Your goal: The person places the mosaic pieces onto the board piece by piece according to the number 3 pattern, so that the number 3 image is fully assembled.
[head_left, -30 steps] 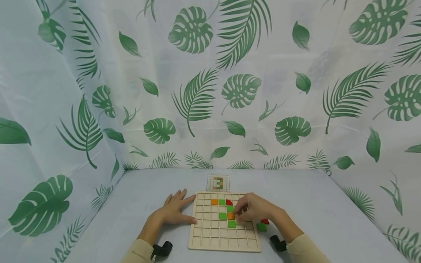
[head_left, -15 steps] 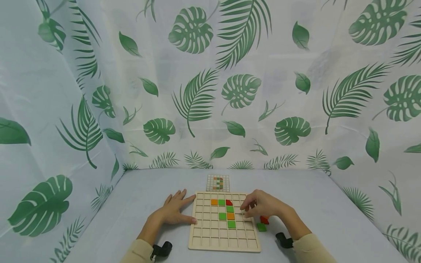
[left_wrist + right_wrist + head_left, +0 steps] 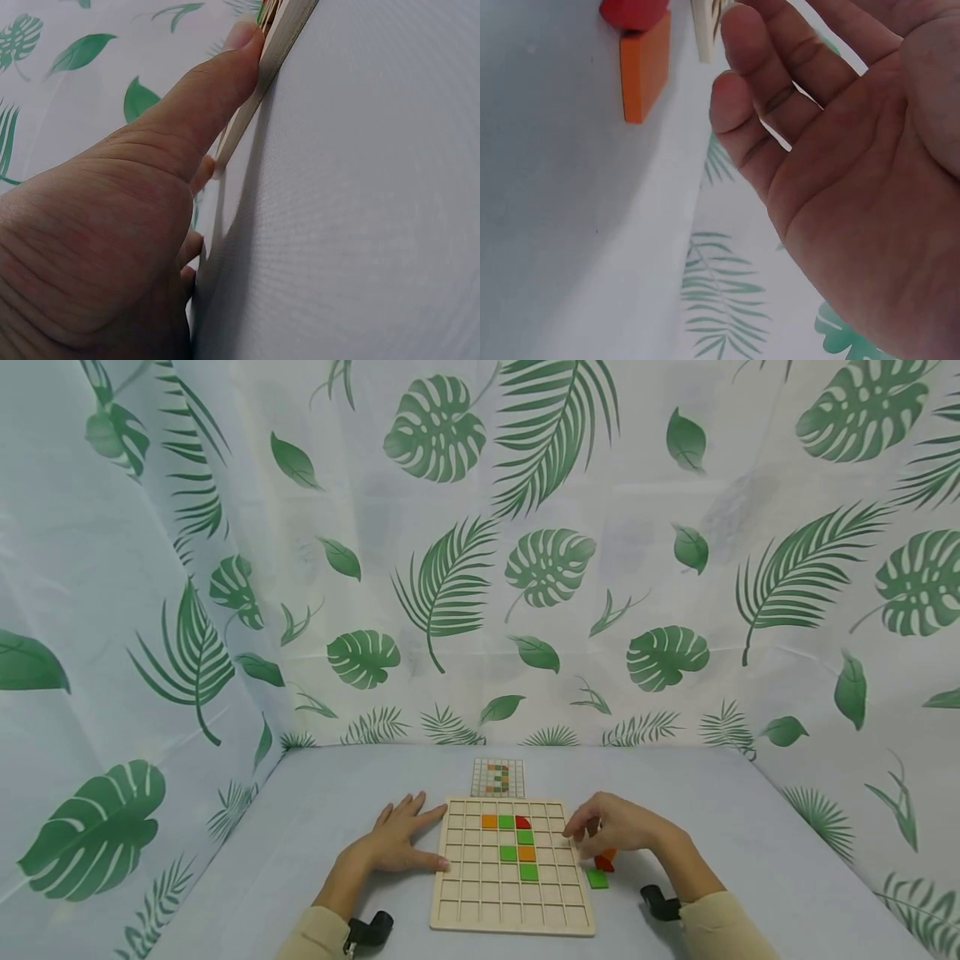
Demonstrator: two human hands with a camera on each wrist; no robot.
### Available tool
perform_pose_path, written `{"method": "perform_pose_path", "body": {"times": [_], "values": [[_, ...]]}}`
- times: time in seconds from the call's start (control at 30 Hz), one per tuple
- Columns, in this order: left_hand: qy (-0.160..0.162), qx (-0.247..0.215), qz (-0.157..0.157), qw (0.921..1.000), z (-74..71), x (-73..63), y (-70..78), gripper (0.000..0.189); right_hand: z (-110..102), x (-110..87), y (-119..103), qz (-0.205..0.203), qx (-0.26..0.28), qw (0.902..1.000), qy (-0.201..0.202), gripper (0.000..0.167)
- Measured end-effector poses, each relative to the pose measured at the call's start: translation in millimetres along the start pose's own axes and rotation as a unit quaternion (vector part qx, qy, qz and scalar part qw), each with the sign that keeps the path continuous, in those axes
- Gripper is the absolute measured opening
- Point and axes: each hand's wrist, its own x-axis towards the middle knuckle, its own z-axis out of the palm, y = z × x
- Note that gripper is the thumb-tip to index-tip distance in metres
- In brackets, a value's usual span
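Observation:
A pale wooden grid board (image 3: 468, 893) lies on the table. Orange (image 3: 489, 822), green (image 3: 506, 822) and rounded red (image 3: 522, 822) tiles form a row in its upper part, with several green and orange tiles below them. My left hand (image 3: 397, 842) lies spread at the board's left side; its thumb (image 3: 217, 82) touches the edge. Over the right edge hovers my right hand (image 3: 621, 823), fingers loosely bent and nothing seen between them. Just beneath it are a loose red tile (image 3: 604, 863), an orange tile (image 3: 645, 67) and a green tile (image 3: 597, 879).
Behind the board lies a small card (image 3: 498, 777) printed with a grid and coloured squares. White table covering (image 3: 750, 860) surrounds everything. A leaf-patterned curtain (image 3: 480, 568) rises at the back and sides. Black camera mounts (image 3: 369, 930) sit at both wrists.
My right hand has moved rightward from the tiles in the middle of the board to above the loose ones, uncovering more of the red and orange tiles. My left hand has stayed put.

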Motion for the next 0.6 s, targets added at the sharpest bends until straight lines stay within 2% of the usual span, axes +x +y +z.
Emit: {"method": "perform_pose_path", "body": {"times": [0.13, 0.33, 0.6], "values": [[0.001, 0.006, -0.001, 1.0000, 1.0, 0.7, 0.8, 0.103, -1, -2.0, 1, 0.024, 0.000, 0.9997, -0.002, 0.024], [0.003, 0.006, 0.001, 1.0000, 0.9, 0.4, 2.5, 0.101, -5, -6.0, 1, 0.033, -0.012, 0.9994, -0.002, 0.026], [0.001, 0.007, -0.003, 1.0000, -0.7, -0.1, 3.8, 0.101, -8, -13.3, 0, 0.077, 0.001, 0.9970, -0.010, 0.027]]}}
